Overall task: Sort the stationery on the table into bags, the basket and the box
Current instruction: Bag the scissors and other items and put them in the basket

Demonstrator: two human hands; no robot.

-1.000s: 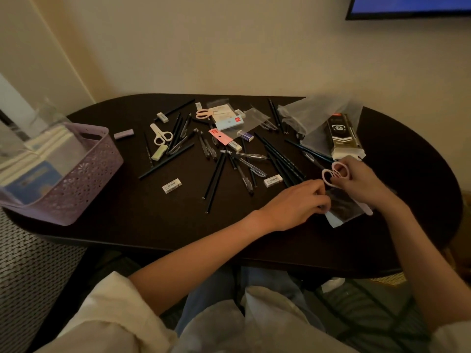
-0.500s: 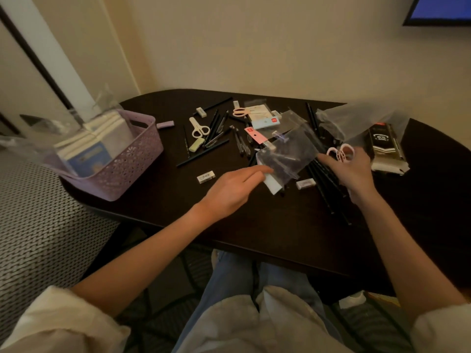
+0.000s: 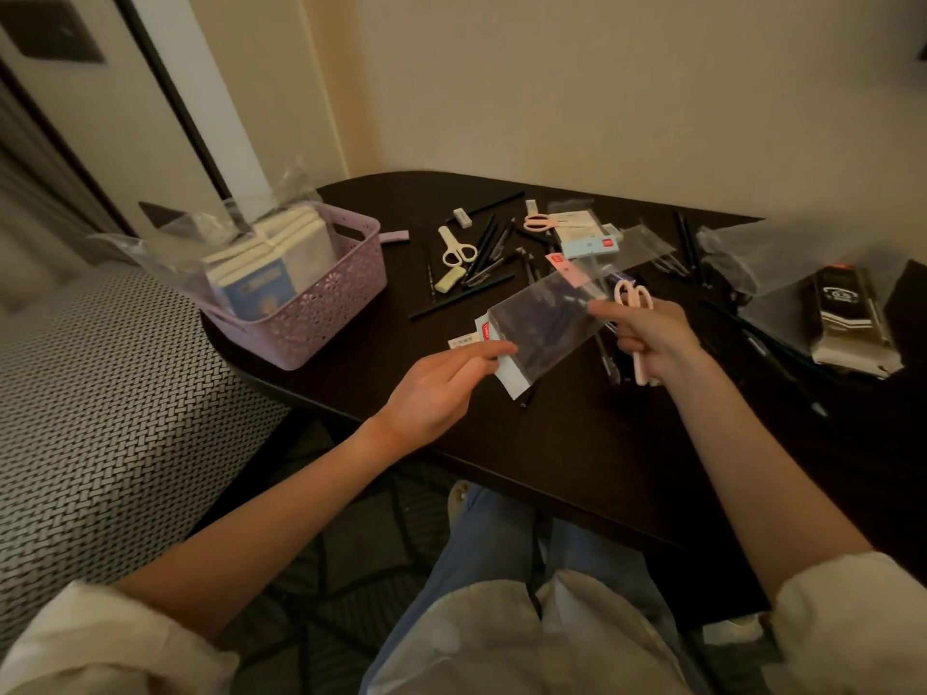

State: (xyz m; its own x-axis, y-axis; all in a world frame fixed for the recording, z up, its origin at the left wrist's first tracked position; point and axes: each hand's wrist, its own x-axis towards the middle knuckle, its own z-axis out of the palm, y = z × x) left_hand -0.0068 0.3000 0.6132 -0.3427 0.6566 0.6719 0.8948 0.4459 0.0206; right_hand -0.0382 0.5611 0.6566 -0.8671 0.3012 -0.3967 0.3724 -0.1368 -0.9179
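Note:
A clear plastic bag is held above the dark table between both hands. My left hand pinches its lower left corner. My right hand grips pale pink scissors, handles up, and touches the bag's upper right edge with its fingertips. Behind the bag lie scattered dark pens, white scissors, another pink pair, erasers and small packets.
A lilac basket with notebooks in plastic stands at the table's left end. Crumpled clear bags and a black box lie at the right. A woven patterned seat adjoins the table on the left.
The bag has been lifted off the table and carried left. My left hand, which was reaching for it, now pinches its corner. The camera has turned left.

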